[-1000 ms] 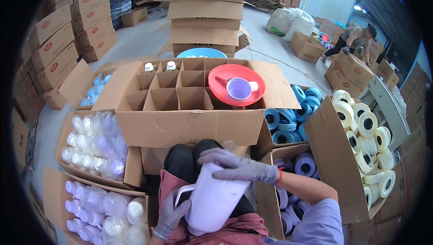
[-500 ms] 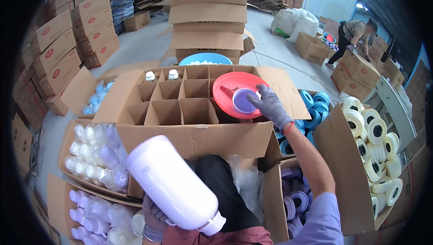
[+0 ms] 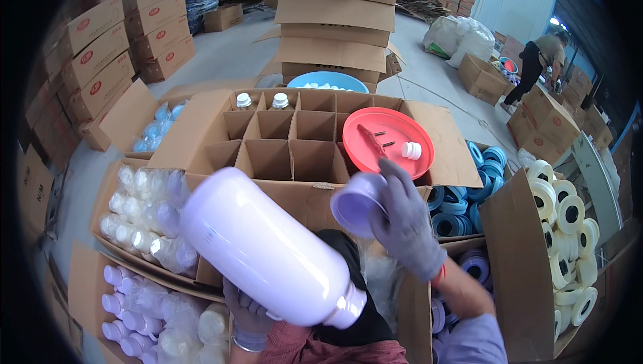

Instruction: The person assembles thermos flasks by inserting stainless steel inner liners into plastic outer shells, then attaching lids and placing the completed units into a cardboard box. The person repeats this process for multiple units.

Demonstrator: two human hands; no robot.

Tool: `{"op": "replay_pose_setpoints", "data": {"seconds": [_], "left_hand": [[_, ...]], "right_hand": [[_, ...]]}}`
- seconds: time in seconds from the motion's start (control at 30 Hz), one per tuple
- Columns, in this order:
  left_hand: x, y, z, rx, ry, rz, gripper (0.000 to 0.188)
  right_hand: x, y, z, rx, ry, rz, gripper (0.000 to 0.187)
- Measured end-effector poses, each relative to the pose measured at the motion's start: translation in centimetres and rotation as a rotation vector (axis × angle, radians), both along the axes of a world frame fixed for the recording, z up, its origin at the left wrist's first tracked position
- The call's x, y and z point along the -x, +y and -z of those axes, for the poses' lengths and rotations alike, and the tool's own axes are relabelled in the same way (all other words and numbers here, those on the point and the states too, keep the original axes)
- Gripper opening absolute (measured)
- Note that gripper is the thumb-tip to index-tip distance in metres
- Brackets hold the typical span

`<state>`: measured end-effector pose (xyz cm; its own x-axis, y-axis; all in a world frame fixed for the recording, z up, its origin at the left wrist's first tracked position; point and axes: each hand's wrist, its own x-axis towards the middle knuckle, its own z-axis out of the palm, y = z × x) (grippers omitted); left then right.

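Warehouse floor (image 3: 221, 49) holds stacked cardboard boxes (image 3: 335, 22).

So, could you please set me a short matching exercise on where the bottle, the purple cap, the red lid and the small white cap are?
Things:
1. bottle
2. purple cap
3. red lid
4. small white cap

Places:
A. on the red lid
B. in the left hand
C. on the divided box
D. in the right hand

Pairs: 1-B, 2-D, 3-C, 4-A
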<state>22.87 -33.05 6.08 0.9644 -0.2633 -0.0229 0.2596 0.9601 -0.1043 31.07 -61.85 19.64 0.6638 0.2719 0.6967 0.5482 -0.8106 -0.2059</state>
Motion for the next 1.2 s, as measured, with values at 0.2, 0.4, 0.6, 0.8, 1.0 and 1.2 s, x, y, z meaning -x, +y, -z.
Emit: {"op": "replay_pose_setpoints", "data": {"seconds": [0.2,0.4,0.6,0.8,1.0,1.2], "left_hand": [[-2.0,-2.6,-3.1,0.290,-0.024,-0.079,0.049],[-0.3,-1.7,-2.2,0.317,-0.036,-0.005,0.047],[0.6,-2.9,-1.9,-0.182,-0.151,-0.257,0.046],[-2.0,4.9,1.0,-0.414,-0.453,-0.154,0.038],[0.3,5.4,0.9,-0.742,0.057,-0.100,0.035],[2.6,1.7,-3.0,-1.254,-0.217,0.533,0.056]], "right_hand": [[9.4,4.5,4.4,-0.429,0.097,-0.098,0.044],[8.2,2.2,6.0,0.189,-0.275,-0.267,0.058],[6.6,4.0,9.7,-0.718,0.396,-0.497,0.085],[7.5,3.6,10.9,-1.376,1.632,-0.873,0.075],[-6.9,-0.9,0.4,-0.288,0.797,-0.143,0.036],[-20.4,-4.5,5.4,0.456,0.579,0.604,0.033]]}}
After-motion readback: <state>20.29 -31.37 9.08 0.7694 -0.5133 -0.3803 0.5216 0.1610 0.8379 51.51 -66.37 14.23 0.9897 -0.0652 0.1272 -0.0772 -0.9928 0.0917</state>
